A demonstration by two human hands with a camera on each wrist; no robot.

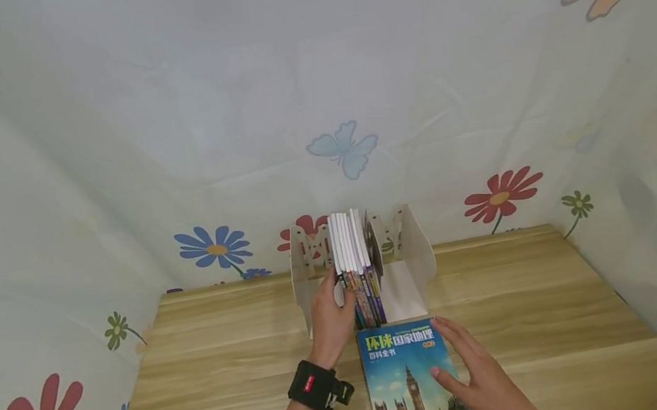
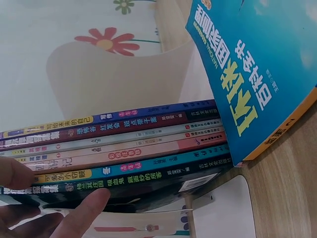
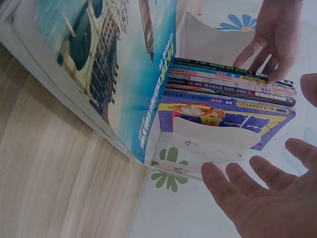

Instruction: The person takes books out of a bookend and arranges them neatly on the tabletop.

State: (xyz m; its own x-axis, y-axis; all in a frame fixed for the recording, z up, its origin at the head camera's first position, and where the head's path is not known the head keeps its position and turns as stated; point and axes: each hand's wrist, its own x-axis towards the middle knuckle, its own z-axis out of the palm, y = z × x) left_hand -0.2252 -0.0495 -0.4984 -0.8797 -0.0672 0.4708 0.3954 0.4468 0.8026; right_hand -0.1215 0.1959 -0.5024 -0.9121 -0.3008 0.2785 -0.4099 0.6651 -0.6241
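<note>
A row of several thin books point(image 1: 364, 296) stands upright in a white desktop book rack point(image 1: 424, 254), spines toward me. My left hand point(image 1: 329, 312) is at the row's left side; in the left wrist view its fingertips touch the black-spined book point(image 2: 148, 186) and the spines beside it. At the row's other end stands a purple and yellow book point(image 3: 247, 121). A thick blue geography book point(image 1: 411, 385) with a clock tower on its cover lies in front of the rack. Over its right edge hovers my right hand point(image 1: 481, 378), fingers spread and holding nothing.
The rack's right compartment, between the purple book and the side panel point(image 3: 218, 139), holds no books. Wood-grain table point(image 1: 233, 378) extends to both sides. A pale curtain point(image 1: 210, 109) printed with flowers and butterflies hangs behind the rack and along the sides.
</note>
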